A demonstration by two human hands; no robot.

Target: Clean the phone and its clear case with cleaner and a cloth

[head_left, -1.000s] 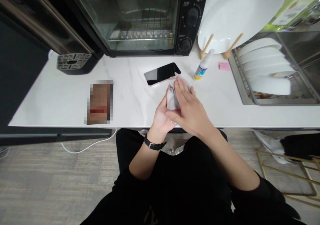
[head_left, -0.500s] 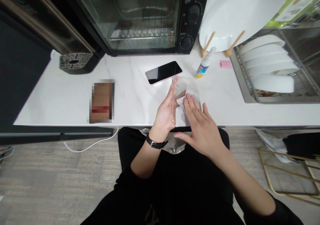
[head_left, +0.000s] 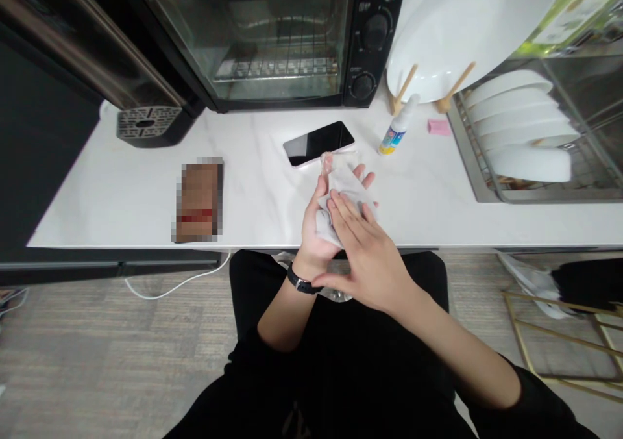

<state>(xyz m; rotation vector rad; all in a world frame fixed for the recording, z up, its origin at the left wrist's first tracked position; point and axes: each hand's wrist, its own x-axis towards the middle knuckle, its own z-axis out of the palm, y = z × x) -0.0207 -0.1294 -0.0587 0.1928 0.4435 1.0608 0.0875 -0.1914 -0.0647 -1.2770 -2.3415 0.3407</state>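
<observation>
Both hands flat, seemingly pressing cloth

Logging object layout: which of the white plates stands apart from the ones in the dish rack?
The big plate, propped upright on wooden pegs beside the oven; the smaller plates sit stacked in the rack.

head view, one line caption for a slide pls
Both hands, left hand and right hand, press a white cloth between them beside a phone.

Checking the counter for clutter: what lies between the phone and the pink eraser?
In the head view, a small spray bottle stands between the phone and the pink eraser; the rest of that stretch is bare white counter.
</observation>
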